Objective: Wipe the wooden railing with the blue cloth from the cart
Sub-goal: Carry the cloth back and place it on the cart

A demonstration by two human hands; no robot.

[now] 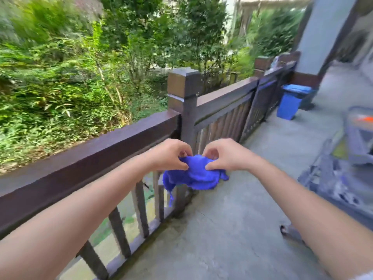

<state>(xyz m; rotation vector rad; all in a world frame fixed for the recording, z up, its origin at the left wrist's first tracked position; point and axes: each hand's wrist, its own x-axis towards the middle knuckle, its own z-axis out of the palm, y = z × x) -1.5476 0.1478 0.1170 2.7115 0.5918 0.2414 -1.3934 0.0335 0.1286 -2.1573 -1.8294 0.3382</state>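
A crumpled blue cloth (196, 175) hangs in the air between both hands, just in front of the railing's square post (184, 93). My left hand (170, 153) pinches its left edge and my right hand (224, 154) pinches its right edge. The dark brown wooden railing (96, 150) runs from the lower left up to the post, then continues toward the back right. The cloth is apart from the top rail, slightly below its level. The cart (347, 158) is a blurred grey shape at the right edge.
A blue bin (290, 102) stands by the railing at the back right, near a grey pillar (323, 35). Concrete floor (242, 229) stretches under my arms. Dense green bushes (80, 67) lie beyond the railing. A sandalled foot (290, 231) shows at the lower right.
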